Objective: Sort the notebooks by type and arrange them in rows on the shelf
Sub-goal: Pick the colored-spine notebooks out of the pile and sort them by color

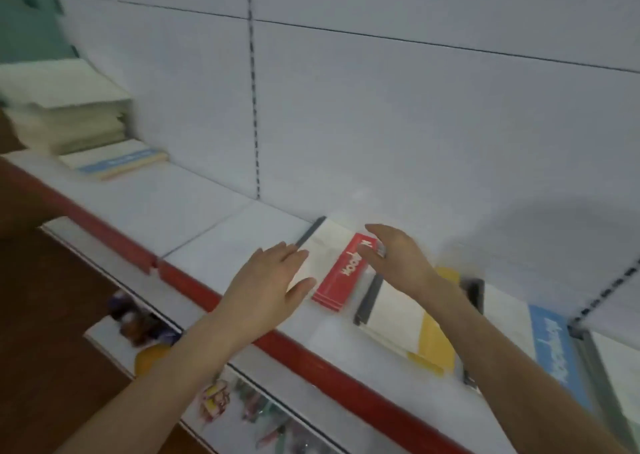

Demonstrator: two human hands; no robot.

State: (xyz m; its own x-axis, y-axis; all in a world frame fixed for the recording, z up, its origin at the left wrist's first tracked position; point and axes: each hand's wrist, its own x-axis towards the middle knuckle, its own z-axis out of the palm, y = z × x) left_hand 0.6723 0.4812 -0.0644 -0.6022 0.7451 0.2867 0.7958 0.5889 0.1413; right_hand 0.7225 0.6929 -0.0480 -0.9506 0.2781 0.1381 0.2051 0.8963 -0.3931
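Observation:
A notebook (341, 268) with a white cover and a red band lies flat on the white shelf (194, 211). My left hand (268, 280) hovers over its left edge with straight fingers. My right hand (394, 256) is over its right end, fingers loosely bent, holding nothing. To the right lies a white notebook with a yellow band (412, 329), then one with a blue band (547, 342). At the far left a blue-banded notebook (117, 161) lies beside a tall pale stack (69, 117).
The shelf has a red front lip (298, 349) and a white back panel with a slotted upright (255, 107). A lower shelf (242, 401) holds small colourful packets. A metal divider (588, 346) stands at the right. Brown floor lies on the left.

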